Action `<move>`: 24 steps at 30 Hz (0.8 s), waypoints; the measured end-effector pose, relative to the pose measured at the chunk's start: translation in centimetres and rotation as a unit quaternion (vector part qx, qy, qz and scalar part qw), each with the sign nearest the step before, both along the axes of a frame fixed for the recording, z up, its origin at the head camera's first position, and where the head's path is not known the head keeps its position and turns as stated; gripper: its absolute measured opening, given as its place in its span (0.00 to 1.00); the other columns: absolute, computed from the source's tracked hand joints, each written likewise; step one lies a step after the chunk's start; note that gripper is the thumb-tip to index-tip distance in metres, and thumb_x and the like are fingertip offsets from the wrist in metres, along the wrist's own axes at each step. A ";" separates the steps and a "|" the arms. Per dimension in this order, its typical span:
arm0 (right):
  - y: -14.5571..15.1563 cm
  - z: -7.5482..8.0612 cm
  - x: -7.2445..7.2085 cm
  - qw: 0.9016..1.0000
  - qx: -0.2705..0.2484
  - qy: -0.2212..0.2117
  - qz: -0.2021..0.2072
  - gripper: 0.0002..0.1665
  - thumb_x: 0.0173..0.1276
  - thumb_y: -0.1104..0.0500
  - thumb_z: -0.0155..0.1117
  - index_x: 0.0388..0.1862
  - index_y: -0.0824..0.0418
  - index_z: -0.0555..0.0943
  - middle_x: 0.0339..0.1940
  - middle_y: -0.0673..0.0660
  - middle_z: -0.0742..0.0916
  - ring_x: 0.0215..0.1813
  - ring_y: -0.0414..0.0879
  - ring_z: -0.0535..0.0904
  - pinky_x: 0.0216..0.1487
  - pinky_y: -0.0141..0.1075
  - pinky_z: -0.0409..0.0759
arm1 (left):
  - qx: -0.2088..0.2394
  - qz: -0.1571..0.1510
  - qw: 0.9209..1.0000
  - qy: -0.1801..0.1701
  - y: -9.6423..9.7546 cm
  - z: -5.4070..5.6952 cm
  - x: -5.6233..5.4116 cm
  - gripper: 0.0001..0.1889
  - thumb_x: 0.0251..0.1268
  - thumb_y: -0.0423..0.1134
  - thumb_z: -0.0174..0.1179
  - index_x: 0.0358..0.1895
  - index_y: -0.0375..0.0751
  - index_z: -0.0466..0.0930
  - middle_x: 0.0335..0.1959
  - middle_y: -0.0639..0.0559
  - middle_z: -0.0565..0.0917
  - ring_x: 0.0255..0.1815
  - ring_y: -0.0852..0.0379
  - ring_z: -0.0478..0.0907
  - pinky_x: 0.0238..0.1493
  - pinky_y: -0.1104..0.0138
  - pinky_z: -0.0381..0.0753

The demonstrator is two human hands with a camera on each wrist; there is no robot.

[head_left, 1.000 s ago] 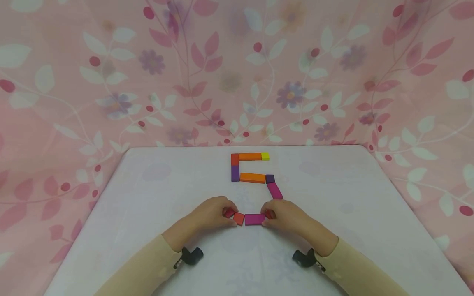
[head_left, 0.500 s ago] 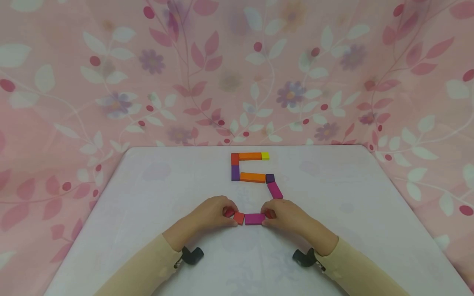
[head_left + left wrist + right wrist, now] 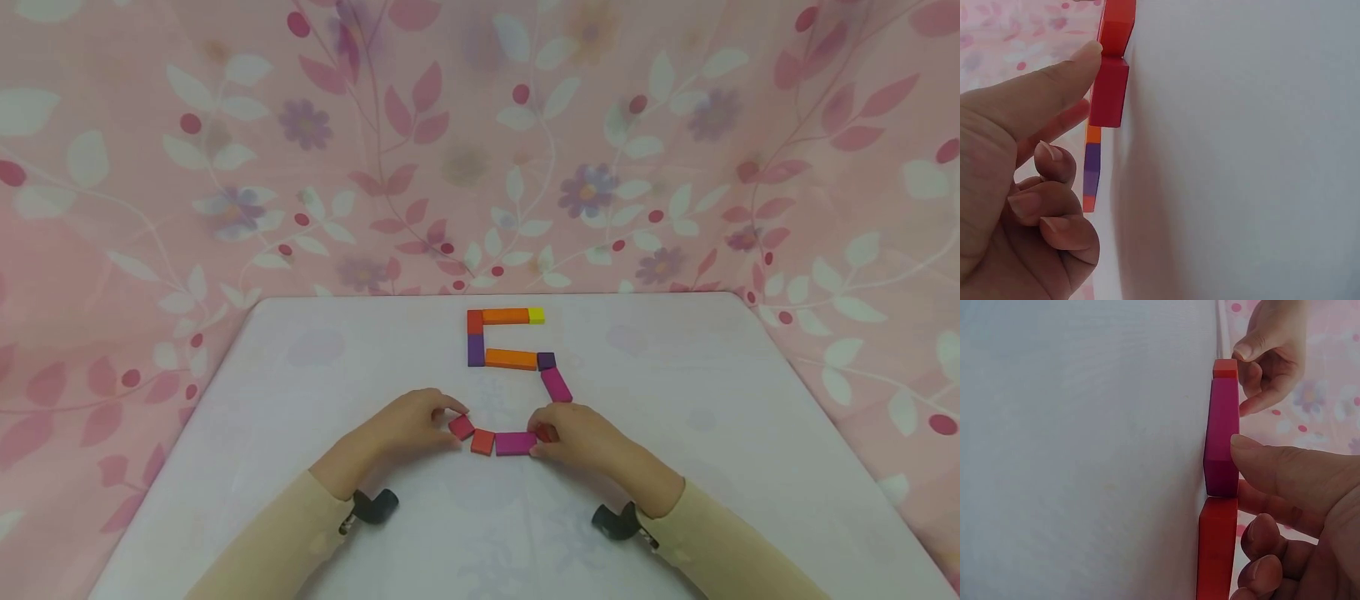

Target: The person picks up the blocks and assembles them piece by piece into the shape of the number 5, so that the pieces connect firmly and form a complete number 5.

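Observation:
Near the middle of the table my left hand (image 3: 408,425) is spread around a crimson block (image 3: 461,427), its thumb and index finger apart and not gripping it. To the right of that block lies an orange-red block (image 3: 483,442), then a magenta block (image 3: 513,444). My right hand (image 3: 581,437) pinches the right end of this magenta block between thumb and index finger. Partly hidden under the right hand is a red block (image 3: 546,433), which the right wrist view shows as a longer red piece (image 3: 1217,547) adjoining the magenta one.
Farther back, blocks form a bent line: a yellow one (image 3: 536,316), two orange ones, including a lower orange block (image 3: 512,359), a red one (image 3: 475,322), a purple one (image 3: 476,350), a dark purple one (image 3: 546,361) and a slanted magenta one (image 3: 557,385). A floral cloth (image 3: 480,167) hangs behind.
My left hand has let go of the crimson block and drawn back to the left, so more of that block shows. The right hand has stayed in place.

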State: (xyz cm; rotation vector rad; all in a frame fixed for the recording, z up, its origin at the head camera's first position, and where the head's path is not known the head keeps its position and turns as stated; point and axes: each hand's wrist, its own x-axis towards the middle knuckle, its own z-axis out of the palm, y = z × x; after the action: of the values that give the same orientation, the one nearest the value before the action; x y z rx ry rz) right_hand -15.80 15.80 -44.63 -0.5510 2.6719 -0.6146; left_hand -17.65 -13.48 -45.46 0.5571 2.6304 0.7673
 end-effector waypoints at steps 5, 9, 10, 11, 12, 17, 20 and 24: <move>0.0 -0.1 -0.1 1.000 0.000 0.002 0.004 0.17 0.58 0.49 0.78 0.45 0.48 0.85 0.26 0.44 0.79 0.35 0.42 0.75 0.38 0.37 0.75 | 0.009 -0.008 1.000 0.003 -0.1 -0.2 -0.1 0.23 0.55 0.53 0.74 0.56 0.60 0.85 0.35 0.59 0.77 0.42 0.56 0.72 0.43 0.62 0.76; 0.1 -0.2 -0.1 1.000 -0.001 0.003 0.004 0.17 0.58 0.49 0.78 0.46 0.48 0.85 0.27 0.44 0.79 0.35 0.43 0.74 0.38 0.37 0.75 | 0.010 -0.006 1.000 0.009 -0.1 -0.6 -0.2 0.22 0.55 0.53 0.74 0.55 0.60 0.85 0.36 0.61 0.77 0.42 0.56 0.72 0.44 0.62 0.76; 0.1 -0.2 -0.1 1.000 -0.001 0.004 0.003 0.17 0.58 0.49 0.78 0.46 0.48 0.85 0.27 0.44 0.79 0.35 0.43 0.74 0.38 0.37 0.75 | 0.010 -0.006 1.000 0.010 -0.1 -0.7 -0.2 0.22 0.55 0.53 0.74 0.55 0.60 0.85 0.36 0.60 0.77 0.42 0.56 0.73 0.44 0.62 0.76; 0.1 -0.2 -0.1 1.000 -0.001 0.003 0.003 0.17 0.58 0.49 0.78 0.45 0.48 0.85 0.26 0.44 0.79 0.35 0.43 0.74 0.38 0.37 0.75 | 0.010 -0.004 1.000 0.011 0.0 -0.7 -0.2 0.22 0.55 0.53 0.74 0.54 0.60 0.85 0.36 0.61 0.77 0.42 0.56 0.72 0.44 0.62 0.76; 0.1 -0.3 -0.1 1.000 0.000 0.003 0.002 0.17 0.58 0.49 0.78 0.45 0.48 0.85 0.26 0.44 0.79 0.35 0.43 0.74 0.38 0.37 0.75 | 0.010 -0.002 1.000 0.012 0.0 -0.7 -0.2 0.21 0.55 0.53 0.74 0.54 0.60 0.85 0.37 0.61 0.77 0.42 0.56 0.72 0.45 0.62 0.76; 0.0 -0.3 -0.1 1.000 0.002 0.002 0.000 0.17 0.58 0.49 0.78 0.45 0.48 0.86 0.26 0.44 0.79 0.34 0.42 0.75 0.37 0.37 0.75 | 0.007 0.005 1.000 0.014 0.1 -0.6 -0.1 0.20 0.55 0.54 0.74 0.52 0.60 0.84 0.35 0.60 0.77 0.41 0.56 0.72 0.43 0.62 0.76; 0.0 -0.2 -0.1 1.000 0.000 0.003 0.002 0.17 0.58 0.49 0.78 0.45 0.48 0.86 0.26 0.44 0.79 0.34 0.42 0.75 0.37 0.37 0.75 | 0.006 0.004 1.000 0.015 0.2 -0.7 -0.2 0.20 0.55 0.54 0.74 0.51 0.61 0.84 0.33 0.59 0.76 0.40 0.56 0.72 0.42 0.63 0.75; 0.0 -0.1 -0.1 1.000 -0.001 0.003 0.004 0.17 0.59 0.49 0.78 0.45 0.49 0.86 0.26 0.43 0.79 0.34 0.42 0.74 0.37 0.37 0.75 | 0.006 0.002 1.000 0.013 0.2 -0.8 -0.3 0.20 0.55 0.54 0.74 0.51 0.61 0.84 0.34 0.59 0.76 0.41 0.57 0.72 0.42 0.63 0.75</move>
State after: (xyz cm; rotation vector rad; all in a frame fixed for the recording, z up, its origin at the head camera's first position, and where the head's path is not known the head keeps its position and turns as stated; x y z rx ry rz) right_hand -15.87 15.81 -44.77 -0.5657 2.6742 -0.6132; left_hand -17.91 -13.29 -46.27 0.5679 2.6538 0.7815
